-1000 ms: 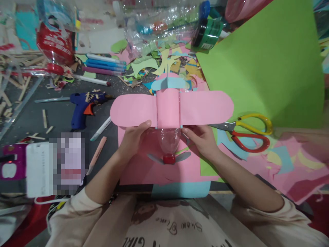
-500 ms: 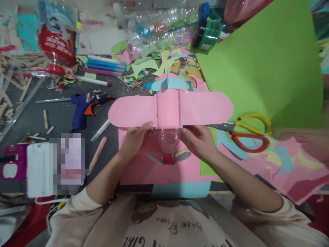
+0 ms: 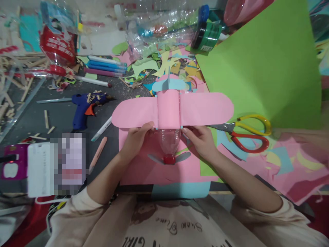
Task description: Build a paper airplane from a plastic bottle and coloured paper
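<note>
A toy plane (image 3: pixel 168 109) made from a plastic bottle lies over pink paper (image 3: pixel 144 173). Its middle is wrapped in pink paper, with a rounded pink wing on each side and light blue tail pieces at the far end. The clear bottle neck faces me, its red cap (image 3: pixel 169 159) carrying grey propeller blades. My left hand (image 3: pixel 137 137) pinches the near edge of the left wing beside the body, thumb on top. On the other side, my right hand (image 3: pixel 199 137) grips the right wing's near edge, most of its fingers hidden underneath.
Scissors (image 3: pixel 239 132) with yellow and red handles lie right of the plane, by a large green sheet (image 3: pixel 267 68). A blue glue gun (image 3: pixel 83 106), markers (image 3: pixel 105 67) and wood bits are on the left. Paper scraps (image 3: pixel 144 67) and clear bottles (image 3: pixel 164 25) fill the back.
The left wing's tip has bent slightly inward and down. Both hands keep their hold at the same places, and the view has shifted very little.
</note>
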A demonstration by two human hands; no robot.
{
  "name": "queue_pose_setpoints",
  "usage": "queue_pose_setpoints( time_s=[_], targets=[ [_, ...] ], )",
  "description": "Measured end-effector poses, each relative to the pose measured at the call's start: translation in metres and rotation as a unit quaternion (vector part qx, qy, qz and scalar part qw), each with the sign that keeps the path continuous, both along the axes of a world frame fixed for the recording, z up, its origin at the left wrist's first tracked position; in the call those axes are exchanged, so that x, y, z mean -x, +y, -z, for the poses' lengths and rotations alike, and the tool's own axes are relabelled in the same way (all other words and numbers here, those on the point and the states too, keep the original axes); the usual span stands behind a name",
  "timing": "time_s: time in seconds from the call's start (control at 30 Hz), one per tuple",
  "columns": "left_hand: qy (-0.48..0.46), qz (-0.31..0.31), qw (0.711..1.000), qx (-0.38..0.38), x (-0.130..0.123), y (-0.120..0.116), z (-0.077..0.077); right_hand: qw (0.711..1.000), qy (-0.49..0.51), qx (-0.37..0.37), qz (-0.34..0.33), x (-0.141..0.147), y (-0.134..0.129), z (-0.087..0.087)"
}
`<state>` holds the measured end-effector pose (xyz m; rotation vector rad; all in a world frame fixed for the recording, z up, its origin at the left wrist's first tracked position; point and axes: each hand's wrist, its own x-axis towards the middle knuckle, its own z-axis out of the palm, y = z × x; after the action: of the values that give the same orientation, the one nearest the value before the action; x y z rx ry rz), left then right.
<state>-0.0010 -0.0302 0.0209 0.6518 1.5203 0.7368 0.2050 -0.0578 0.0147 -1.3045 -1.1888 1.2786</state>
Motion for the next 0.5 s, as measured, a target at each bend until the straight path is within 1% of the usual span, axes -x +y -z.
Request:
queue_pose_setpoints(
  time_s=[0.13, 0.33, 0.5],
  targets=[
    [0.011, 0.026, 1.000, -0.008, 0.0013, -0.0001, 0.0009, 1.000, -0.001, 0.009, 0.003, 0.0002, 0.0005, -0.0010],
    [0.018, 0.028, 0.999, 0.001, -0.0007, 0.0010, -0.0038, 1.000, -0.008, 0.028, -0.008, -0.0006, 0.0013, 0.0003],
    [0.023, 0.043, 0.999, -0.015, 0.0007, -0.0017, -0.0009, 0.999, 0.008, 0.035, -0.027, 0.0010, 0.0039, -0.0036]
  ],
)
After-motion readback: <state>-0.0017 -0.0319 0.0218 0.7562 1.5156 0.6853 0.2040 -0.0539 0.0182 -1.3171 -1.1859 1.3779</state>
